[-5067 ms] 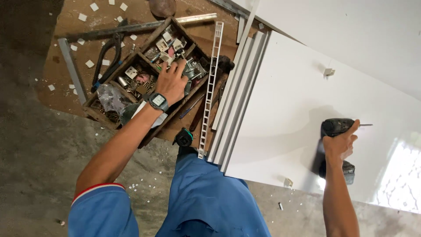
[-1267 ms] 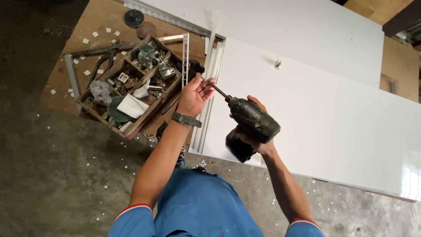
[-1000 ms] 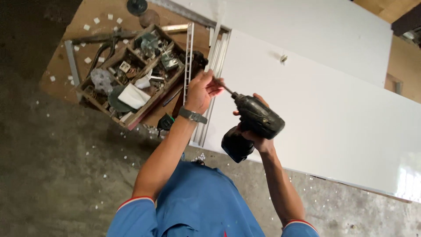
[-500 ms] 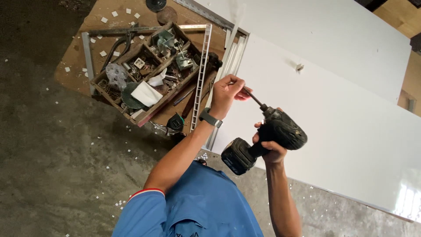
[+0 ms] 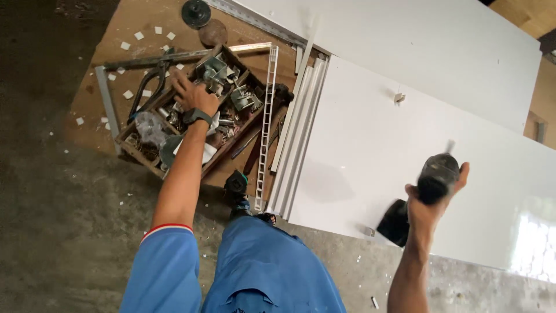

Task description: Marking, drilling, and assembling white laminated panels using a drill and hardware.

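**Left hand in the parts box, right hand on the drill**

My left hand (image 5: 194,97) is stretched out ahead of me into the wooden parts box (image 5: 191,116). The fingers are loosely spread and curled down over the metal hardware (image 5: 223,78) in the far compartments. The back of the hand faces the camera, so I cannot tell whether the fingertips have pinched any piece. A dark wristwatch (image 5: 197,116) sits on that wrist, and the blue sleeve (image 5: 165,266) has a red-and-white cuff.

My right hand (image 5: 425,206) is well apart from the left, out over the white panel (image 5: 417,174). Its grip is pressed together around the handle of the black cordless drill (image 5: 425,185). The drill body rises above my fist, the bit end points away from me and is blurred, and the battery block hangs below the fist toward my body.

Around the left grip:
- Pliers with dark handles (image 5: 145,87) lie just left of the hand, at the box's left edge.
- A clear plastic bag (image 5: 149,126) lies in the near-left compartment, below the wrist.
- A white perforated strip (image 5: 266,122) runs along the box's right side.
- White rails (image 5: 301,133) lie between that strip and the panel.
- Two round discs (image 5: 197,13) sit beyond the box on the brown board (image 5: 139,64).

A small fitting (image 5: 398,97) stands on the panel, beyond the right grip and to its left. The board and panel lie on the concrete floor (image 5: 63,220).
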